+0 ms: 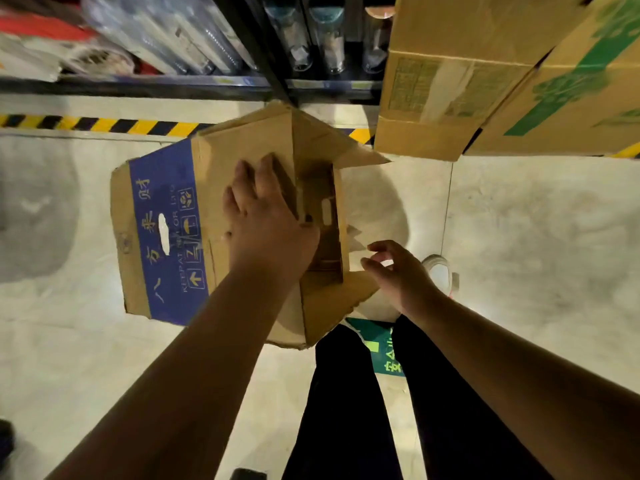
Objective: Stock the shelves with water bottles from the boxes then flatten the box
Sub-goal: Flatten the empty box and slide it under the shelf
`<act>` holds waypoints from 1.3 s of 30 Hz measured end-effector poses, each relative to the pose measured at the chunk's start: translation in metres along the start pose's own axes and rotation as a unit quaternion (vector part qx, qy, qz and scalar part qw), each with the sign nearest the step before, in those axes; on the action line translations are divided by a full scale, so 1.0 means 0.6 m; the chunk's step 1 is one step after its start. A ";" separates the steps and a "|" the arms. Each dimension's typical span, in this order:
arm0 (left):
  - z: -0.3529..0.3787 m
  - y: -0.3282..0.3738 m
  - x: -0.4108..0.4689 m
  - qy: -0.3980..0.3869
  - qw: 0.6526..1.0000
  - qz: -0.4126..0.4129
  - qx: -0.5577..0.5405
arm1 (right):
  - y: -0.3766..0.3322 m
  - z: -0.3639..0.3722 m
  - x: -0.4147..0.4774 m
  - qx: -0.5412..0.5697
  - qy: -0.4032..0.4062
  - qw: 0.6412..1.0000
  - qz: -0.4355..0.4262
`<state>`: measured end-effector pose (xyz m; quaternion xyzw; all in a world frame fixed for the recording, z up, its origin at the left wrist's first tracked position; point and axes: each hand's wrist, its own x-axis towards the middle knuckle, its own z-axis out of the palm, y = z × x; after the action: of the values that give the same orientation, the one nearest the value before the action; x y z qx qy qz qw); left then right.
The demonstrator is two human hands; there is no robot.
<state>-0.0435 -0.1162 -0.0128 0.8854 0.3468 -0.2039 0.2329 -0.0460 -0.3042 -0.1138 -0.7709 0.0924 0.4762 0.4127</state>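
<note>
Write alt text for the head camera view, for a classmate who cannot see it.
A person's left hand presses on an open, empty cardboard box with a blue band; the right hand hovers beside its flap, holding nothing. Behind are bottles on a shelf and stacked cartons.

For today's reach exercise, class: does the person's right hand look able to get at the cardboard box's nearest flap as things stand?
Probably yes. The right hand hovers open beside the flap of the cardboard box, with nothing between them; the left hand presses farther up.
</note>
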 end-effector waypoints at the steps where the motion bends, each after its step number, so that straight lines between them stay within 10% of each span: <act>1: -0.009 -0.013 -0.002 0.001 1.000 -0.018 0.003 | -0.003 0.012 0.006 -0.024 -0.015 1.000 0.004; 9: -0.072 -0.063 -0.008 0.015 0.998 -0.052 0.006 | -0.051 0.083 0.002 -0.095 -0.067 0.993 0.014; 23: -0.164 -0.071 -0.046 0.093 0.951 0.006 -0.293 | -0.050 -0.016 -0.022 -0.106 0.078 0.990 0.044; 32: -0.181 -0.087 -0.047 -0.009 0.888 -0.026 -0.460 | -0.058 -0.156 -0.013 -0.315 0.159 0.925 0.142; 39: -0.170 -0.076 -0.036 -0.091 0.842 -0.056 -0.528 | -0.058 -0.201 -0.017 -0.220 0.149 0.947 0.182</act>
<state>-0.0700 -0.0416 0.0686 0.5847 0.4281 -0.0824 0.6841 0.0465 -0.3719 -0.0616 -0.8746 0.1843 0.4316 0.1213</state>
